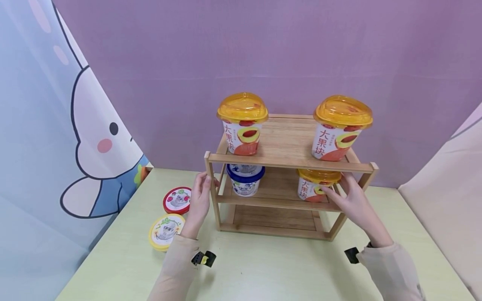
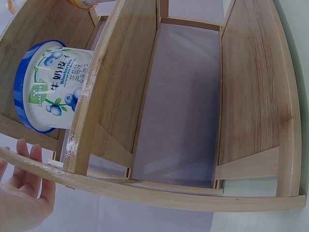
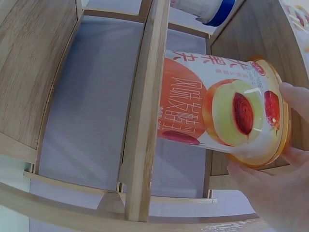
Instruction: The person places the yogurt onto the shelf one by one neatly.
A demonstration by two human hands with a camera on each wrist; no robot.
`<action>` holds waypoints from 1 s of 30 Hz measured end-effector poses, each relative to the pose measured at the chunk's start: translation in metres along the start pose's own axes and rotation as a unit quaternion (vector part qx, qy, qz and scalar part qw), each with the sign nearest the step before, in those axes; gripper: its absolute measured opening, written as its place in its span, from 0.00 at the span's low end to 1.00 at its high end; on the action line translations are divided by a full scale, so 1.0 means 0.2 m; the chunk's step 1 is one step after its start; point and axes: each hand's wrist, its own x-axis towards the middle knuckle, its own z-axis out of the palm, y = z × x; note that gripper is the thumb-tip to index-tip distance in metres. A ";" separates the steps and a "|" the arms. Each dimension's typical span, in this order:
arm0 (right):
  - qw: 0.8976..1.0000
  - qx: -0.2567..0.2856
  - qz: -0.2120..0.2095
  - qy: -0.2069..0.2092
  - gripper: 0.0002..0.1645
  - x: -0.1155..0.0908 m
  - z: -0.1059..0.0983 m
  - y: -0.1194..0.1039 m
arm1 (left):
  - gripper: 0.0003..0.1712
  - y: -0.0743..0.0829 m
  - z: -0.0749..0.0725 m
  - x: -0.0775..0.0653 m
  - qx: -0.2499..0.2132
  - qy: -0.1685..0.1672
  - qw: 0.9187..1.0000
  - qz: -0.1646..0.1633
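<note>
A wooden three-tier rack (image 1: 291, 205) stands on the table. On its middle shelf, at the right, is a peach yogurt cup (image 3: 217, 106) with an orange lid. My right hand (image 1: 355, 202) grips this cup by its lid end, with thumb and fingers on either side of the rim in the right wrist view. My left hand (image 1: 199, 202) holds the rack's left front post, fingers reaching behind it. Close by that hand, a blueberry yogurt cup (image 2: 55, 87) with a blue lid sits at the left of the middle shelf.
Two more peach yogurt cups stand on the top shelf, a left cup (image 1: 242, 125) and a right cup (image 1: 339, 129). Left of the rack are a red-lidded tub (image 1: 177, 200) and a yellow-lidded tub (image 1: 165, 230) on the table (image 1: 263, 267). A purple curtain (image 1: 286, 54) hangs behind.
</note>
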 end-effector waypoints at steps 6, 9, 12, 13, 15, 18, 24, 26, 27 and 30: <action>0.999 -0.017 -0.019 0.030 0.46 -0.03 0.02 -0.01 | 0.15 0.00 0.00 0.00 -0.010 -0.002 1.000 0.004; 0.998 -0.030 -0.036 0.046 0.43 -0.06 0.03 -0.01 | 0.15 0.00 0.00 0.00 -0.012 0.000 1.000 0.001; 0.996 -0.039 -0.053 0.062 0.41 -0.08 0.05 -0.01 | 0.15 0.00 0.00 0.00 -0.012 0.001 1.000 0.002; 0.995 -0.045 -0.056 0.068 0.41 -0.09 0.05 -0.01 | 0.14 0.00 0.00 0.00 -0.012 0.001 1.000 0.002; 0.994 -0.053 -0.061 0.078 0.41 -0.10 0.06 -0.01 | 0.14 0.00 0.00 0.00 -0.013 0.002 1.000 0.003; 0.991 -0.067 -0.068 0.091 0.42 -0.13 0.06 -0.02 | 0.14 0.01 0.01 0.00 -0.012 0.002 1.000 0.005; 0.985 -0.072 -0.084 0.130 0.41 -0.19 0.05 -0.03 | 0.14 0.00 0.01 0.00 0.003 0.006 1.000 -0.003; 0.982 -0.070 -0.092 0.150 0.38 -0.21 0.05 -0.04 | 0.15 0.00 0.00 0.00 0.010 0.009 1.000 -0.006; 0.980 -0.066 -0.097 0.160 0.37 -0.22 0.04 -0.04 | 0.15 0.00 0.00 0.00 0.015 0.010 1.000 -0.008; 0.973 -0.052 -0.124 0.189 0.32 -0.24 0.02 -0.04 | 0.15 0.00 0.00 0.00 0.016 0.010 1.000 -0.008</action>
